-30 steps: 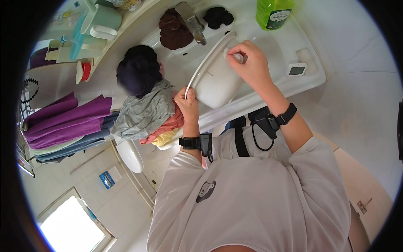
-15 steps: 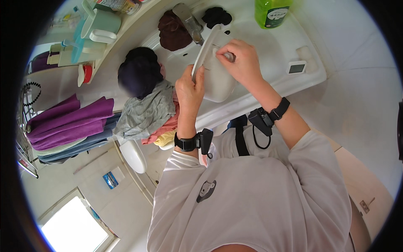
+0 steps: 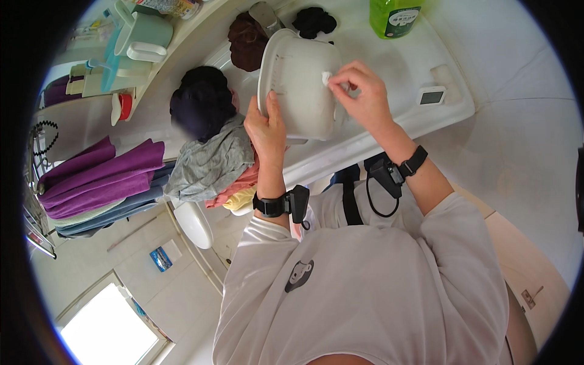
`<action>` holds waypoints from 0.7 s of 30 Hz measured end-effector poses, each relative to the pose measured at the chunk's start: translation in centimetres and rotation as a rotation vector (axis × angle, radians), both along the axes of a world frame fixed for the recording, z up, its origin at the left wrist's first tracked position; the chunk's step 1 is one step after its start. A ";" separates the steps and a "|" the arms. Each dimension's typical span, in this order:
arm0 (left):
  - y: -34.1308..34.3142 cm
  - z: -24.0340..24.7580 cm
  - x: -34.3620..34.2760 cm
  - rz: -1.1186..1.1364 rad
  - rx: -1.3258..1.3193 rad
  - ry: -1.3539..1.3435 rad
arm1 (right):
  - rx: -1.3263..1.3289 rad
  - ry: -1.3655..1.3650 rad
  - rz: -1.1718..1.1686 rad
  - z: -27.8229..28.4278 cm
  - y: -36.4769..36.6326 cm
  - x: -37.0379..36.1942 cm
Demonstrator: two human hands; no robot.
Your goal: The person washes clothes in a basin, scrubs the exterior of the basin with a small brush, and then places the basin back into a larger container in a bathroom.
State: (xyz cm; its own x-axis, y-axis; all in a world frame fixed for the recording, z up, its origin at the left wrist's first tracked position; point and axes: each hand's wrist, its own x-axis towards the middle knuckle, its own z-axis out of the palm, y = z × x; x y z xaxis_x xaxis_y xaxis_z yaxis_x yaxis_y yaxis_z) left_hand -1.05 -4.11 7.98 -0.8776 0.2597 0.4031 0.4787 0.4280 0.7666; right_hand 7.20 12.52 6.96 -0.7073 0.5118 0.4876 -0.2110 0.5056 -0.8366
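A white plastic basin [image 3: 298, 91] is tipped on its side over the white sink [image 3: 389, 73], its rim toward the left. My left hand [image 3: 267, 128] grips that rim, thumb lying on the wall. Against the basin's right part, my right hand [image 3: 365, 94] is closed in a pinch on a small white wad [image 3: 326, 78]; whether it is tissue or cloth I cannot make out. A brown cloth [image 3: 246, 45] and a black cloth [image 3: 314, 23] lie beyond the basin. The faucet [image 3: 266, 17] is partly hidden behind it.
A green bottle [image 3: 394, 17] stands at the sink's back, and a small digital display [image 3: 432, 96] rests on its right edge. Left of the sink are a dark bundle [image 3: 204, 103] and grey cloth [image 3: 210, 161]. Purple towels [image 3: 103, 179] hang farther left, below a shelf holding a cup [image 3: 146, 36].
The basin has turned so more of its wall shows, covering more of the faucet. My left hand shifted slightly left; my right hand moved right and slightly down, with the white wad now showing.
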 end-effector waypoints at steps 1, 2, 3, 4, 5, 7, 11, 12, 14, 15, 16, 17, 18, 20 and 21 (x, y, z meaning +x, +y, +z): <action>0.1 0.1 0.1 0.014 0.011 -0.021 | 0.013 0.032 0.066 -0.1 -0.5 0.2; 0.0 0.2 0.1 0.019 0.010 -0.021 | 0.024 0.064 0.137 -0.1 -1.1 0.3; 0.0 0.2 0.1 0.020 0.013 -0.052 | 0.023 0.063 0.142 0.0 -1.5 0.5; -0.1 0.2 0.0 0.020 0.016 -0.083 | 0.104 0.062 0.184 0.0 -2.0 0.6; -0.1 0.2 0.0 0.023 0.016 -0.083 | 0.187 0.062 0.225 0.0 -2.3 0.6; -0.1 0.0 -0.1 0.021 -0.008 -0.041 | 0.144 0.040 0.137 0.3 -1.7 0.1; -0.4 -0.3 0.2 0.040 -0.005 -0.026 | 0.062 0.043 0.082 -0.1 -0.9 -0.4; -0.5 -0.3 0.3 0.053 0.015 -0.062 | 0.044 0.073 0.130 -0.1 -1.3 -0.3; -1.0 -0.6 0.4 0.065 0.034 -0.097 | 0.062 0.080 0.178 0.2 -2.1 0.1; -1.5 -1.0 0.3 0.077 0.043 -0.122 | 0.079 0.089 0.227 0.3 -2.3 0.1; -1.9 -1.3 0.2 0.089 0.052 -0.148 | 0.078 0.090 0.226 0.0 -2.0 0.0; -2.1 -1.3 0.2 0.085 0.054 -0.145 | 0.013 0.072 0.138 -0.6 -1.1 -0.4; -2.2 -1.5 0.2 0.085 0.062 -0.159 | -0.052 0.051 0.048 -1.4 -0.4 -0.8; -2.8 -1.8 0.2 0.085 0.070 -0.172 | -0.126 0.070 0.023 -2.2 0.2 -1.6; -3.3 -1.8 0.2 0.090 0.070 -0.170 | -0.143 0.076 -0.007 -2.1 0.1 -1.8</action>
